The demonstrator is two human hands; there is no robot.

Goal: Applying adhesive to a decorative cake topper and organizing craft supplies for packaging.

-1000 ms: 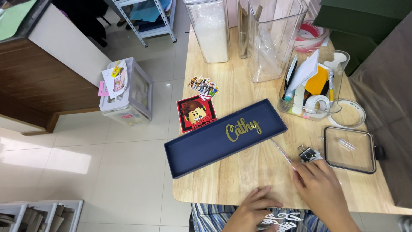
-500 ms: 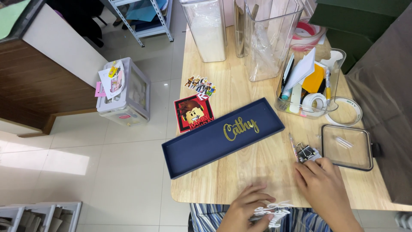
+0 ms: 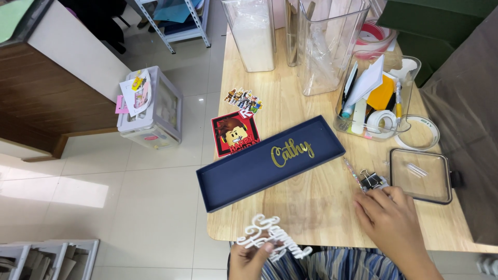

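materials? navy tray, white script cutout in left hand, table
Navy tray: looks like matte card or paper-wrapped board, with shiny gold lettering. White script cutout, held in the left hand: thin and rigid, maybe acrylic or painted wood; can't tell. Table: light wood grain, satin finish, possibly laminate.

This was a craft workroom. A pale wooden table point(image 3: 311, 202) carried a clear plastic stationery organiser point(image 3: 374, 98), cartoon stickers point(image 3: 243, 99) and tape.

Left hand point(image 3: 249, 259) pinches a white cut-out script piece point(image 3: 270, 239) just below the navy tray point(image 3: 244, 173); right hand point(image 3: 390, 220) rests right of the tray, fingertips by a binder clip point(image 3: 371, 180) and clear lid point(image 3: 421, 175)
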